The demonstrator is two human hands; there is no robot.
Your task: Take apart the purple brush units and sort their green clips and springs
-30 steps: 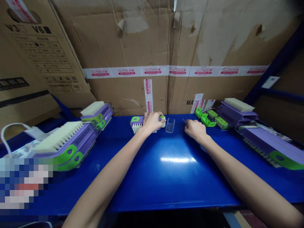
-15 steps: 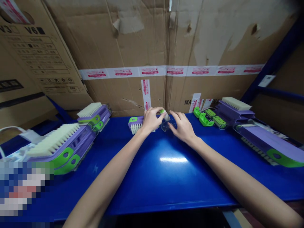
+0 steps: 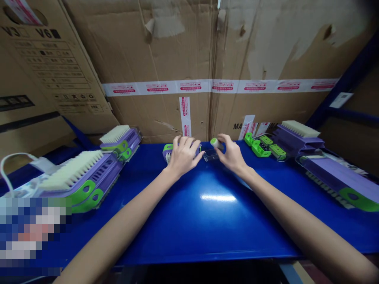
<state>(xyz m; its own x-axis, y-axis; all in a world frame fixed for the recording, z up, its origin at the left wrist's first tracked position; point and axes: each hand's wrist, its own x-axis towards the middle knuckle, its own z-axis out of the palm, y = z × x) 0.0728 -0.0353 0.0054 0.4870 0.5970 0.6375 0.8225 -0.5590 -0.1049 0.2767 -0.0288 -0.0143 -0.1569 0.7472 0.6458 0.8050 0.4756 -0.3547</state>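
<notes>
My left hand (image 3: 184, 154) lies over a small purple and green brush (image 3: 167, 151) at the back middle of the blue table (image 3: 207, 221), fingers curled down onto it. My right hand (image 3: 231, 154) pinches a small white roller with a green end cap (image 3: 216, 142) between thumb and fingers. A clear plastic tray (image 3: 211, 156) lies on the table just under that roller, between the two hands.
Stacks of purple brushes with white bristles and green parts (image 3: 85, 177) fill the left side. More purple brush bodies (image 3: 331, 173) and loose green pieces (image 3: 262, 145) sit at the right. Large cardboard boxes (image 3: 207, 67) wall off the back. A white cable (image 3: 12, 165) loops at far left.
The small roller has passed from my left hand to my right, which now holds it above the clear tray. My left hand has settled back on the small brush.
</notes>
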